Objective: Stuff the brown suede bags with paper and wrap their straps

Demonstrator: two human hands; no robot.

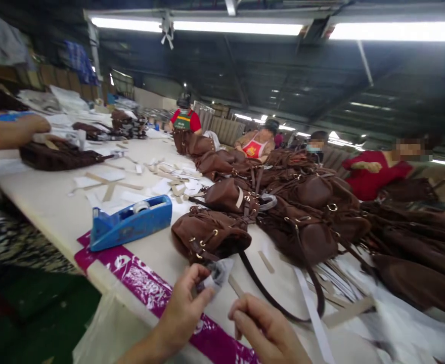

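Between the thumb and fingers of my left hand [186,303] is a small clear plastic wrapping [222,274] with something dark inside; its kind is hard to tell. My right hand [264,326] is just to the right, fingers curled in and pinched together; whatever they may hold does not show. A brown handbag [211,233] with gold rings lies right beyond my left hand. Its dark strap [258,288] loops over the table past my right hand. Under both hands runs a purple printed strip [142,283] along the table edge.
A blue tape dispenser [131,222] stands on the white table [55,202] at left. Brown bags [302,217] pile up at right, among paper scraps [169,177]. Another person's arm [13,130] reaches over a dark bag at far left; several co-workers sit or stand beyond.
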